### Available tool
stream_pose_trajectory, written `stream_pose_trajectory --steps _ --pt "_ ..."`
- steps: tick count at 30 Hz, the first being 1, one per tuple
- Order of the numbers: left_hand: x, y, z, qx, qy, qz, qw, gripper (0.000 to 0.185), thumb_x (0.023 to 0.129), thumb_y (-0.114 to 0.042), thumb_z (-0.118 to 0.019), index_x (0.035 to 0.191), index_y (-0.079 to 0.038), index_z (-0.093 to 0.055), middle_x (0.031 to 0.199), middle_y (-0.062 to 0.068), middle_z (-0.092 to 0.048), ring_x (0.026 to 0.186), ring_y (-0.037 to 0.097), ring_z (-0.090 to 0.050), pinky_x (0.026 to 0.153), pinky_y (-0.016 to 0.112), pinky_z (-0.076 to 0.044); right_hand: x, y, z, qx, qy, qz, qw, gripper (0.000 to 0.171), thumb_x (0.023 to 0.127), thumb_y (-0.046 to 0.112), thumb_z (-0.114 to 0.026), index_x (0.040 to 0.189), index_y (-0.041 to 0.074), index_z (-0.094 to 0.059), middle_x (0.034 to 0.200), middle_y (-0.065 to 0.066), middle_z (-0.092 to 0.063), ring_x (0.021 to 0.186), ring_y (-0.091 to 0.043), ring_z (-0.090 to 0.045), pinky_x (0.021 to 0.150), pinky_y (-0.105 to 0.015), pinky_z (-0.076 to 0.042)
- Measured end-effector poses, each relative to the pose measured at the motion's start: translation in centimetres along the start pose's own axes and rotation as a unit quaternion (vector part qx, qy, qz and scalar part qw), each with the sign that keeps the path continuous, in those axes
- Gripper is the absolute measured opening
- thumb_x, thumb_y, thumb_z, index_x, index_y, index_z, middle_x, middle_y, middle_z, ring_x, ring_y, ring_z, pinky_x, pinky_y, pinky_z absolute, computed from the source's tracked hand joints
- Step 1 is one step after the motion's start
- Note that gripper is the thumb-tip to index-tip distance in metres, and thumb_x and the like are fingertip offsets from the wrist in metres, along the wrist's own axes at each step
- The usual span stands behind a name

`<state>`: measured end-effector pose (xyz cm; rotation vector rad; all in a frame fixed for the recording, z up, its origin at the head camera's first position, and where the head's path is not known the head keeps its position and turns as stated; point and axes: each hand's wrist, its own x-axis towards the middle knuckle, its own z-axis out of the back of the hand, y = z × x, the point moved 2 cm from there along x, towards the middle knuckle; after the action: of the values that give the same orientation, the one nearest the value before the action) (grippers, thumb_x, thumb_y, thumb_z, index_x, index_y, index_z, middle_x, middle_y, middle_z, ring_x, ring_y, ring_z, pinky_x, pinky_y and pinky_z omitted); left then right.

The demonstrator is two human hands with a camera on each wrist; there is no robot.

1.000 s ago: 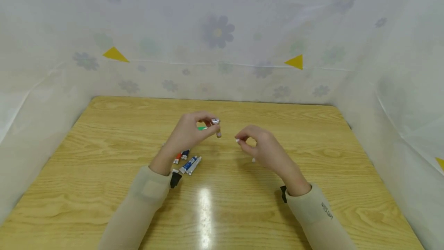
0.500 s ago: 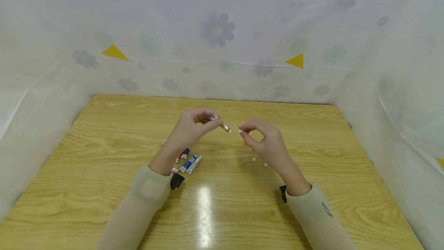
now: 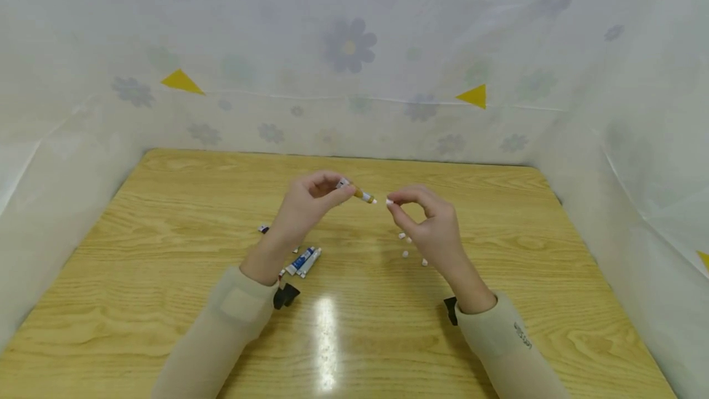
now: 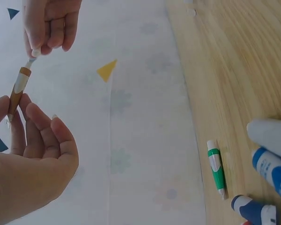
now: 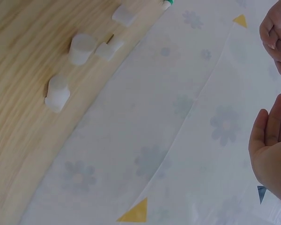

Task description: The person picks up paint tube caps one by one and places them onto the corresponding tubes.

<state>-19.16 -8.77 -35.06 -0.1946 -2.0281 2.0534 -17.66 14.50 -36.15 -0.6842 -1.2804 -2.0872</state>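
From the head view we see the left hand (image 3: pixel 307 202) pinching a small brown tube (image 3: pixel 362 195) above the counter (image 3: pixel 166 214), nozzle pointing right. The right hand (image 3: pixel 429 223) pinches a white cap (image 3: pixel 389 201) just beside the nozzle; whether they touch, we cannot tell. More tubes (image 3: pixel 303 261) lie on the counter below the left hand, and loose caps (image 3: pixel 407 245) lie below the right.

From the left wrist we see the left hand (image 4: pixel 33 159) with fingers curled round the tube (image 4: pixel 18 91), and the cap (image 4: pixel 36 52) at its tip. A green tube (image 4: pixel 216 168) and blue tubes (image 4: pixel 267 187) lie on the counter (image 4: pixel 234 70).

From the right wrist we see white caps (image 5: pixel 75 61) on the counter (image 5: pixel 18 56); the right hand (image 5: pixel 271 145) shows only at the edge.
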Motion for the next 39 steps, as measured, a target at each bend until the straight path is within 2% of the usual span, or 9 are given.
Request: stream_pose_trajectory --steps 7,17,20,24,28,32,36,39 --pt "-0.2 0.1 -0.9 -0.043 0.004 0.007 0.9991 0.017 0.097 -0.023 -0.074 0.109 -0.011 -0.073 0.102 -0.005 -0.072 0.109 0.018 -0.067 0.112 0.049 -0.049 0.1 0.3 -0.1 0.046 0.002 0.006 0.999 0.02 0.087 -0.01 -0.075 0.102 0.003 -0.076 0.098 -0.014 -0.074 0.092 -0.013 -0.07 0.087 -0.021 -0.059" --pt "-0.3 0.2 -1.5 -0.042 0.001 0.011 0.999 0.016 0.099 -0.024 -0.072 0.109 -0.012 -0.073 0.103 -0.004 -0.071 0.113 0.019 -0.065 0.113 0.048 -0.048 -0.1 0.3 -0.3 0.086 0.008 -0.006 0.996 0.011 0.092 -0.003 -0.074 0.102 0.0 -0.075 0.098 -0.017 -0.073 0.092 -0.016 -0.07 0.086 -0.019 -0.059" --pt "-0.3 0.3 -1.5 -0.037 0.004 0.013 0.9992 0.016 0.098 -0.025 -0.072 0.109 -0.013 -0.073 0.103 -0.005 -0.071 0.112 0.018 -0.065 0.11 0.044 -0.05 -0.1 0.3 -0.3 0.093 0.007 -0.011 0.996 0.009 0.093 0.0 -0.074 0.102 0.0 -0.075 0.098 -0.017 -0.072 0.093 -0.015 -0.07 0.088 -0.02 -0.059" --pt "-0.3 0.4 -1.4 -0.013 0.013 0.002 0.9998 0.016 0.098 -0.024 -0.073 0.11 -0.013 -0.073 0.101 -0.005 -0.072 0.104 0.018 -0.067 0.101 0.039 -0.054 -0.1 0.3 -0.3 0.097 -0.001 -0.012 0.995 0.012 0.09 -0.007 -0.073 0.102 -0.003 -0.074 0.098 -0.02 -0.072 0.095 -0.01 -0.07 0.093 -0.021 -0.058" --pt "-0.3 0.6 -1.3 0.03 0.014 -0.008 0.9994 0.019 0.096 -0.027 -0.075 0.111 -0.016 -0.076 0.101 -0.001 -0.073 0.1 0.022 -0.066 0.091 0.037 -0.055 0.0 0.3 -0.1 0.106 -0.009 -0.016 0.994 0.019 0.086 -0.017 -0.071 0.102 -0.007 -0.073 0.099 -0.021 -0.071 0.098 -0.004 -0.069 0.097 -0.023 -0.057" --pt "-0.2 0.7 -1.1 0.076 0.005 -0.01 0.997 0.019 0.094 -0.031 -0.078 0.11 -0.022 -0.079 0.104 0.003 -0.075 0.103 0.025 -0.064 0.084 0.037 -0.052 0.0 0.4 0.1 0.114 -0.008 -0.017 0.993 0.019 0.086 -0.019 -0.07 0.102 -0.01 -0.072 0.103 -0.01 -0.073 0.1 -0.003 -0.069 0.097 -0.024 -0.058" --pt "0.0 0.7 -1.1 0.118 0.006 -0.032 0.9925 0.021 0.093 -0.03 -0.079 0.111 -0.019 -0.08 0.11 0.0 -0.077 0.105 0.02 -0.065 0.088 0.041 -0.055 0.0 0.3 0.1 0.114 -0.004 -0.022 0.993 0.019 0.086 -0.018 -0.07 0.104 -0.009 -0.072 0.104 -0.004 -0.073 0.101 -0.004 -0.069 0.097 -0.024 -0.058" --pt "0.0 0.7 -1.1 0.146 0.009 -0.06 0.9874 0.022 0.093 -0.026 -0.079 0.112 -0.016 -0.08 0.111 -0.003 -0.077 0.103 0.016 -0.067 0.094 0.044 -0.056 0.0 0.2 0.1 0.116 -0.001 -0.028 0.993 0.02 0.086 -0.018 -0.071 0.104 -0.008 -0.072 0.104 -0.006 -0.073 0.1 -0.005 -0.069 0.097 -0.024 -0.058"
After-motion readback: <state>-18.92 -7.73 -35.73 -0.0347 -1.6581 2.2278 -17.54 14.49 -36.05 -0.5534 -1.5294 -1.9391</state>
